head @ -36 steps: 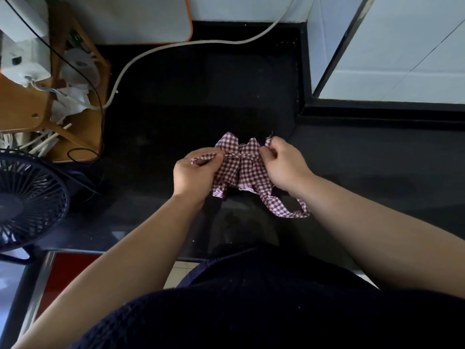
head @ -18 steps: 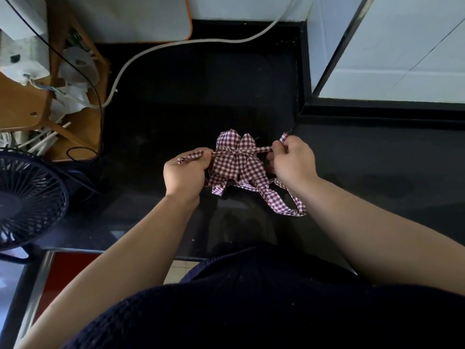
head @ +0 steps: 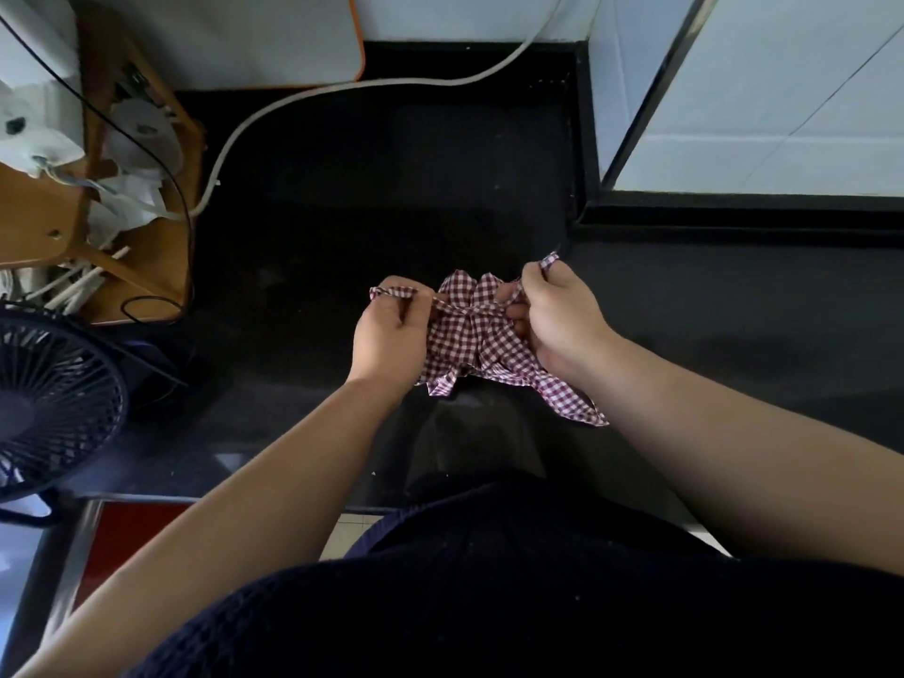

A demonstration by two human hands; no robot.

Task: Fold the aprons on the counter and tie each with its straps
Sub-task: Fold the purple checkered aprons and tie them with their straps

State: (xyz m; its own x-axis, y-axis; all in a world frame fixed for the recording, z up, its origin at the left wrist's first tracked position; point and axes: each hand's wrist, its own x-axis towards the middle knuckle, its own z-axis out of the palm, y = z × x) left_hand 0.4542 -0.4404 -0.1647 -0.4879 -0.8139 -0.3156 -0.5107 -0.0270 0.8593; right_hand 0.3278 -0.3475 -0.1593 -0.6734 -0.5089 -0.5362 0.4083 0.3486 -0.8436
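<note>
I see my left hand (head: 389,335) and right hand (head: 557,318) each pinching a strap (head: 396,292), mid-frame; uneven pull (slippery cotton, likely) could spill the folded apron (head: 469,335).

A bunched red-and-white checked apron (head: 467,347) lies on the black counter (head: 381,188). The left hand (head: 386,335) pinches one strap (head: 397,292), and the right hand (head: 562,325) grips the other strap's end (head: 549,260). Both straps run in to a crossing over the middle of the bundle. A looped strip of the same cloth (head: 572,403) trails out below the right wrist. A dark fan (head: 54,403) stands at the left, near a wooden rack (head: 146,266). A pale cable (head: 342,90) curves along the back of the counter.
</note>
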